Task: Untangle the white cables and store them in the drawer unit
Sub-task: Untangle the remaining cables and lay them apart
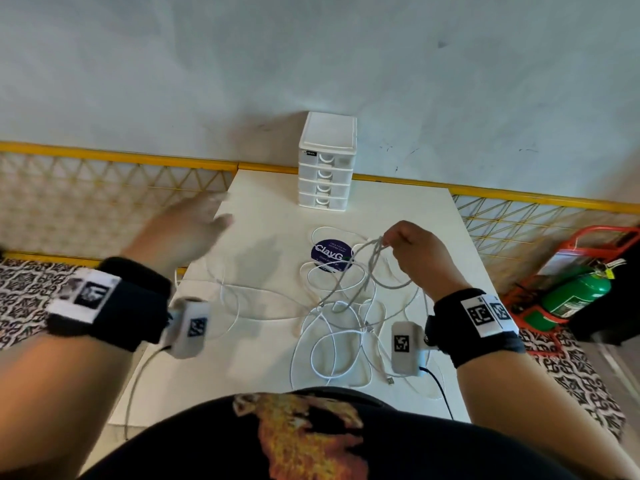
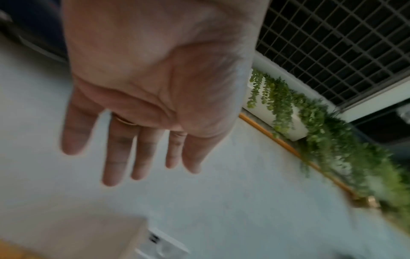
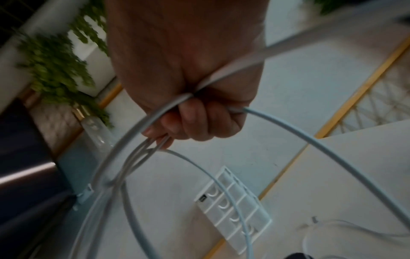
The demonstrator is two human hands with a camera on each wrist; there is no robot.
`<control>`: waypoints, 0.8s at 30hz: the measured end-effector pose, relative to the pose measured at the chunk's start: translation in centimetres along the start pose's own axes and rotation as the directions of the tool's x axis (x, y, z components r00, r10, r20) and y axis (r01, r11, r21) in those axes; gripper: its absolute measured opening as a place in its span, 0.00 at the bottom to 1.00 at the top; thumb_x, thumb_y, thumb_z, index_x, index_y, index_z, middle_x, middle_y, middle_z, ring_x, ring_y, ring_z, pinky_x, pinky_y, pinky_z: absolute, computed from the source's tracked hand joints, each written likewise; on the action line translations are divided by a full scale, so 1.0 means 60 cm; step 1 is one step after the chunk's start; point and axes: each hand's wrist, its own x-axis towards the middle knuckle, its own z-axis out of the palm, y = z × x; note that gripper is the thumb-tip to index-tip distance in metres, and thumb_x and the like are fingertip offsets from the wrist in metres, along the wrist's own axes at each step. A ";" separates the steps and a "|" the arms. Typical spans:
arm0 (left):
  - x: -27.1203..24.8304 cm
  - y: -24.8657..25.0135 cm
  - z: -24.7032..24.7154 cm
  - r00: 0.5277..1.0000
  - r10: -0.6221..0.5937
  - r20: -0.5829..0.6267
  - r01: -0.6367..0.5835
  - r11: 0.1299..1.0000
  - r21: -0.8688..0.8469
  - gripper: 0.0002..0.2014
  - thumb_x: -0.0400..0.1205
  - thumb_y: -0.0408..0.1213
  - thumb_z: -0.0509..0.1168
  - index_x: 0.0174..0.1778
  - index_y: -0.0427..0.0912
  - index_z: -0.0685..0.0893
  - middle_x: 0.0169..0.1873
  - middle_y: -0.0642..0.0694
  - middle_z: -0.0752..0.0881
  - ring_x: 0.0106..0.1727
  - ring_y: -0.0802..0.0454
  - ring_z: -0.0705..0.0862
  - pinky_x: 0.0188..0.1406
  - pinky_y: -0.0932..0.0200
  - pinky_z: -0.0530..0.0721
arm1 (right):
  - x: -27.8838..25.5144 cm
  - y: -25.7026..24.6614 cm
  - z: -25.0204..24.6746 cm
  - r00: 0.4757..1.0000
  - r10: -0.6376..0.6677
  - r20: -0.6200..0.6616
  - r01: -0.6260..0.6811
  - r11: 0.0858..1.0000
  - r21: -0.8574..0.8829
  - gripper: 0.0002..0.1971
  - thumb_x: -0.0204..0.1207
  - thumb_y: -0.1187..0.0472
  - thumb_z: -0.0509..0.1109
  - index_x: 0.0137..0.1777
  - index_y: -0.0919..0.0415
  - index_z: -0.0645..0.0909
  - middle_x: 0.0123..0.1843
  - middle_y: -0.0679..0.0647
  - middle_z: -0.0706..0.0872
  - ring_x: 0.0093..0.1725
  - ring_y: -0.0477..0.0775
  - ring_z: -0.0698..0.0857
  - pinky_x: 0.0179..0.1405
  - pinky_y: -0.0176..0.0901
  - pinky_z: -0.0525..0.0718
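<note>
A tangle of white cables (image 1: 341, 318) lies on the white table (image 1: 273, 216), spread from its middle to the near edge. My right hand (image 1: 412, 251) grips several loops of white cable (image 3: 142, 145) and holds them lifted above the table. My left hand (image 1: 194, 226) hovers blurred over the table's left edge, fingers (image 2: 115, 157) straight and spread, holding nothing. The white drawer unit (image 1: 326, 162) stands at the far edge with its four drawers closed; it also shows in the right wrist view as the drawer unit (image 3: 235, 212).
A round purple sticker (image 1: 330, 255) lies under the cables. A USB plug (image 1: 390, 380) rests near the front edge. A green fire extinguisher (image 1: 571, 294) on a red stand sits on the floor to the right. A yellow railing (image 1: 114, 157) runs behind the table.
</note>
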 end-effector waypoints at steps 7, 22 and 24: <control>-0.022 0.119 0.098 0.835 0.459 0.302 -0.317 0.852 -0.417 0.29 0.85 0.48 0.59 0.82 0.62 0.58 0.82 0.57 0.64 0.82 0.63 0.61 0.79 0.64 0.59 | -0.034 -0.083 0.007 0.930 -0.209 0.301 0.161 0.971 0.177 0.10 0.82 0.67 0.62 0.43 0.58 0.83 0.28 0.48 0.82 0.26 0.45 0.73 0.29 0.34 0.71; -0.003 0.141 0.070 0.985 0.171 -0.014 -0.136 0.728 -0.672 0.11 0.89 0.36 0.55 0.42 0.46 0.78 0.25 0.53 0.86 0.21 0.57 0.74 0.22 0.62 0.69 | -0.038 -0.071 -0.036 0.940 -0.207 0.269 0.032 0.843 0.537 0.09 0.83 0.70 0.61 0.43 0.62 0.80 0.47 0.56 0.90 0.34 0.50 0.80 0.38 0.42 0.76; -0.005 0.150 0.064 0.991 0.132 -0.037 -0.112 0.621 -0.776 0.11 0.90 0.35 0.52 0.43 0.44 0.75 0.25 0.50 0.88 0.19 0.57 0.74 0.19 0.64 0.68 | -0.032 -0.064 -0.036 0.952 -0.191 0.238 0.074 0.900 0.429 0.10 0.80 0.69 0.65 0.41 0.58 0.85 0.44 0.57 0.88 0.33 0.46 0.77 0.35 0.39 0.73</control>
